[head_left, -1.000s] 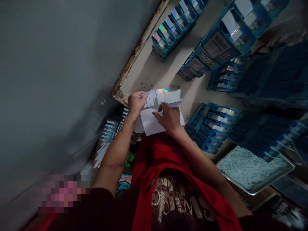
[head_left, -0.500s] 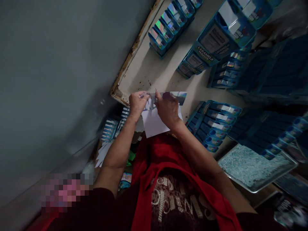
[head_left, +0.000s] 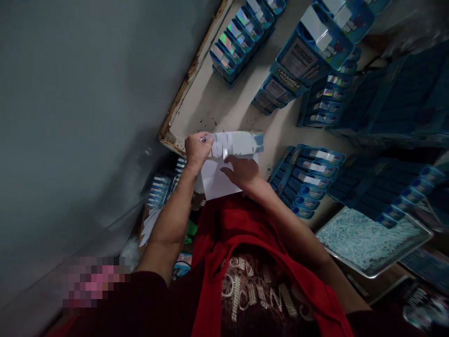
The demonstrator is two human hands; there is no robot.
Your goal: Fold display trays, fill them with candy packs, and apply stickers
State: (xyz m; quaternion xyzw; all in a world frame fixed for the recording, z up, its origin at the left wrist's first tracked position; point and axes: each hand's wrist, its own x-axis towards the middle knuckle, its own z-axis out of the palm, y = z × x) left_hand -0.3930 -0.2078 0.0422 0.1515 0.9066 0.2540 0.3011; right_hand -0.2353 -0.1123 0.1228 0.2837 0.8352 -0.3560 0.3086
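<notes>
My left hand (head_left: 197,150) pinches the left end of a shiny sticker sheet (head_left: 243,142), a strip with a silvery surface marked off in small rectangles. At the lower edge of this strip, a small bright sticker (head_left: 225,153) sits at the index fingertip of my right hand (head_left: 243,172). The right thumb is curled a little below that fingertip. Under the strip and both hands lies a white paper sheet (head_left: 219,182) at the table's near edge, partly covered by my right hand.
On the white table (head_left: 196,110), blue boxes (head_left: 224,58) stand in a row at the back. Stacked blue cartons (head_left: 293,61) and more blue boxes (head_left: 308,173) are to the right. A metal tray (head_left: 372,276) holds pale blue bits. A grey wall (head_left: 70,117) fills the left.
My right hand has moved down off the strip, baring its silvery face. A small sticker now shows at its fingertip. My left hand keeps its grip on the strip's end.
</notes>
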